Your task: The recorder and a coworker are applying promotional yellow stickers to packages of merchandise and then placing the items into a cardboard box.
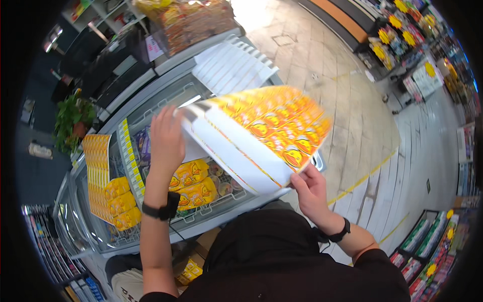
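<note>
A large glossy sheet [234,147], printed with rows of yellow duck faces and partly plain white, is bowed and blurred above a chest freezer [222,211]. My right hand [311,190] pinches its near right corner between thumb and fingers. At the sheet's far left corner is my left hand [168,139], with its fingertips at the edge and its thumb hidden. Below, yellow duck-printed packets [196,188] sit in a wire basket beside the left forearm. Several similar packets [122,204] lie farther left, next to another duck-patterned sheet [96,166].
White sheets with a ridged edge [234,64] rest on the freezer's far end. A yellow price-tag strip [130,154] crosses the glass. Bagged goods [196,22] stand beyond, and a potted plant [75,117] is at left. Below the freezer is an open cardboard box [192,264] with yellow packs.
</note>
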The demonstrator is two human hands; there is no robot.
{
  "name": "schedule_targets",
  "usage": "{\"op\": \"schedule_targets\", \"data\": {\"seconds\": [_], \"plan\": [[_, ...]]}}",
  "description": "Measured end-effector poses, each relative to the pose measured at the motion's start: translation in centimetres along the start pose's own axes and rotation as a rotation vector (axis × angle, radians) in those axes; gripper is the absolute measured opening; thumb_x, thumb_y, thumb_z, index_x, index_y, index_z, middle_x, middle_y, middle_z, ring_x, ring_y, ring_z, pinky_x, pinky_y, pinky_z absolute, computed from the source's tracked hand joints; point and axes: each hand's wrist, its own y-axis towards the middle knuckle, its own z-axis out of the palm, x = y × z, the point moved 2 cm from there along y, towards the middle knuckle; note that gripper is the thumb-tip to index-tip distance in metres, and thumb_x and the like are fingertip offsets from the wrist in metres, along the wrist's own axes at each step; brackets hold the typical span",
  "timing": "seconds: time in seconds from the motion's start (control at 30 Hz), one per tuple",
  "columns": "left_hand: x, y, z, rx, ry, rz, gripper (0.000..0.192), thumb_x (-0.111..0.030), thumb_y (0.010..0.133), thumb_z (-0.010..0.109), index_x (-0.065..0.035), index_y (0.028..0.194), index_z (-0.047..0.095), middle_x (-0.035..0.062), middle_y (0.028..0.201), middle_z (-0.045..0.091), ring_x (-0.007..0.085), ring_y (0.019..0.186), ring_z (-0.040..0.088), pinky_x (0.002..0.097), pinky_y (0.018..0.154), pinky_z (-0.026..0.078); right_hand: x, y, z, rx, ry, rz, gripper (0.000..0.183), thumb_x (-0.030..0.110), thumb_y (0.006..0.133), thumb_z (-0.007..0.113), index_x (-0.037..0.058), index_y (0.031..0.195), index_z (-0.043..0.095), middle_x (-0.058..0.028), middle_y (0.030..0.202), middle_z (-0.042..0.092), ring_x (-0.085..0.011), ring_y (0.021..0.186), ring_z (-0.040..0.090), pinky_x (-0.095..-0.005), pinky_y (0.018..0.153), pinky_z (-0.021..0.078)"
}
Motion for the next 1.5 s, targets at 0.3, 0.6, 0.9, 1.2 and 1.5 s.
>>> {"op": "schedule_targets", "data": {"seconds": [0.3,0.6,0.9,1.2,1.5], "plan": [[-12.1,-2.1,-4.0,0.199,-0.628,0.037,0.043,-0.002,0.071,0.078,-0.0001,0.112,0.065,0.0167,0.113,0.065,0.0352,0.107,0.063,0.0437,0.094,0.05,1.7,1.6,1.4,0.359,-0.52,-0.261,0.007,0.001,0.088,0.064,0.0,0.095,0.063,-0.0097,0.091,0.069,-0.0169,0.082,0.065,-0.0288,0.074,0.0499],[-13.5,0.1,-5.8,0.047,-0.681,0.084,0.029,-0.004,0.071,0.079,0.0012,0.098,0.071,0.0132,0.098,0.072,0.0285,0.095,0.07,0.0424,0.089,0.054,4.9,2.3,3.2,0.416,-0.472,-0.406,0.011,-0.001,0.086,0.066,-0.0011,0.097,0.069,-0.0126,0.092,0.071,-0.0224,0.084,0.069,-0.029,0.075,0.0527],[-13.4,1.1,-7.2,-0.001,-0.602,0.243,0.027,-0.003,0.071,0.074,0.0036,0.096,0.069,0.0134,0.094,0.069,0.0274,0.088,0.069,0.0422,0.083,0.057,7.5,3.2,3.8,0.469,-0.595,-0.66,0.014,-0.003,0.079,0.073,-0.0009,0.092,0.071,-0.0129,0.089,0.072,-0.0234,0.081,0.071,-0.0302,0.072,0.0549],[-14.0,1.8,-9.3,-0.011,-0.489,0.306,0.021,-0.001,0.072,0.074,0.0013,0.092,0.069,0.0111,0.09,0.069,0.0259,0.085,0.07,0.0422,0.082,0.058,8.5,2.5,4.8,0.451,-0.587,-0.722,0.014,-0.004,0.077,0.071,-0.0016,0.091,0.069,-0.0134,0.087,0.07,-0.0247,0.077,0.07,-0.031,0.069,0.054],[-14.2,1.6,-10.8,0.016,-0.37,0.364,0.02,-0.001,0.071,0.075,0.001,0.091,0.069,0.0104,0.091,0.068,0.0261,0.084,0.069,0.0425,0.081,0.058,9.4,1.7,5.6,0.465,-0.705,-0.852,0.019,-0.003,0.073,0.071,-0.0008,0.091,0.067,-0.0119,0.084,0.068,-0.0263,0.074,0.068,-0.0338,0.068,0.0534]]}}
